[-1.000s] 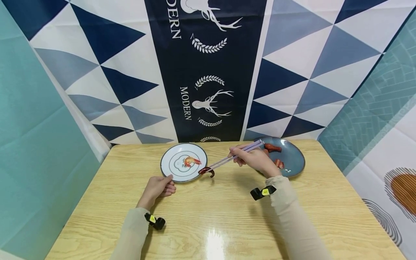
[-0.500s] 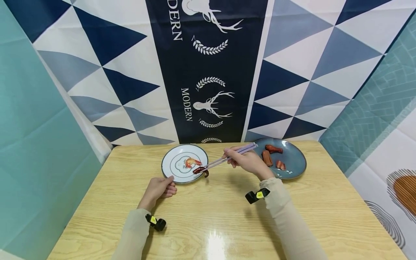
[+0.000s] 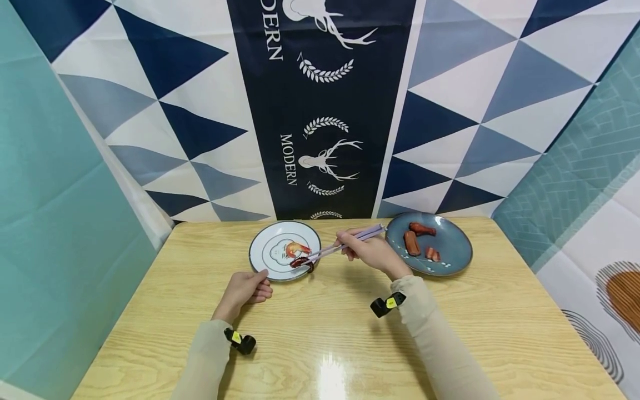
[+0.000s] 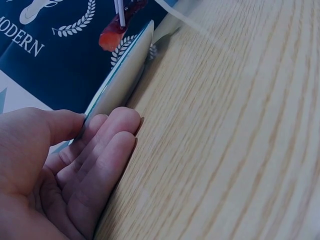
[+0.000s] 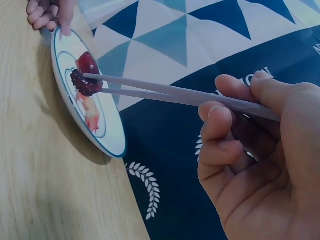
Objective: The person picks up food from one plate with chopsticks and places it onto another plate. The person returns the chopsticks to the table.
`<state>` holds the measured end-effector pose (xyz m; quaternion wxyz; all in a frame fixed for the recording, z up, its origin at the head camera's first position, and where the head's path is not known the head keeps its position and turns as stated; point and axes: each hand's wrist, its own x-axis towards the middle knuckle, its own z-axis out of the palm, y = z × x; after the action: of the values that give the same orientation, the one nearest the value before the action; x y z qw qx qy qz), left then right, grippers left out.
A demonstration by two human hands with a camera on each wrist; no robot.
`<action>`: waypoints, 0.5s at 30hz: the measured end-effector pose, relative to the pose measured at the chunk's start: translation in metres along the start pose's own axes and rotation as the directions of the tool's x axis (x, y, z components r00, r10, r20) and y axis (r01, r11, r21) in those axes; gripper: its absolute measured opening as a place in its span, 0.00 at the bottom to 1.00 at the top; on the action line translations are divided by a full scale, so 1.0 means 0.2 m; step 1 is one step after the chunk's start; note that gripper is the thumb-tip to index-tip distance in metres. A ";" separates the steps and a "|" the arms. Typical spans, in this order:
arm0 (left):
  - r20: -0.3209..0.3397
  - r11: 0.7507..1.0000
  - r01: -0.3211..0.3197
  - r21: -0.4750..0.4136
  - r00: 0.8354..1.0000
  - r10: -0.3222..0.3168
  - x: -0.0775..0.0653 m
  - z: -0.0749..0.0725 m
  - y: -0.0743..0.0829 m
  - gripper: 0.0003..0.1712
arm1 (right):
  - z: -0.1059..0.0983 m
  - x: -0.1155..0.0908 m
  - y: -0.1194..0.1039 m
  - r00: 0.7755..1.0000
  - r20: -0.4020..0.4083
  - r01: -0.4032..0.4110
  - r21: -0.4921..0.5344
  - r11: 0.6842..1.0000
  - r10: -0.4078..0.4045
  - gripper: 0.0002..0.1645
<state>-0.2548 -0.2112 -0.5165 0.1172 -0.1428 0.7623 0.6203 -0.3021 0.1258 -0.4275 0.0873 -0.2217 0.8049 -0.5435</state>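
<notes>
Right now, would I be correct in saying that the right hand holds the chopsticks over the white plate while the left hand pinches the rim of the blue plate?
Not quite: the left hand pinches the rim of the white plate, not the blue plate, as the head view shows. The right hand does hold the chopsticks over the white plate.

The left wrist view's top edge crops the chopsticks (image 4: 120, 14), and in the right wrist view the dark tentacle (image 5: 86, 86) partly hides the shrimp (image 5: 90, 114)
</notes>
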 end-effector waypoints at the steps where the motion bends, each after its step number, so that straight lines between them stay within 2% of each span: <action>1: 0.000 1.000 -0.002 0.001 1.000 0.002 0.00 0.00 0.00 0.24 | 0.00 0.00 0.00 1.000 -0.004 0.009 0.001 1.000 -0.009 0.25; 8: -0.015 1.000 0.009 0.007 1.000 -0.009 0.00 0.00 0.00 0.24 | 0.04 0.02 0.02 0.999 -0.032 0.011 0.035 0.999 -0.009 0.24; 15: -0.023 1.000 0.015 0.008 1.000 -0.014 0.02 0.00 0.00 0.23 | 0.06 0.03 0.02 0.999 -0.040 -0.003 0.026 1.000 0.004 0.23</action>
<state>-0.2579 -0.2111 -0.5182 0.1135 -0.1549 0.7650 0.6147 -0.3040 0.1139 -0.4345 0.0749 -0.2084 0.7998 -0.5579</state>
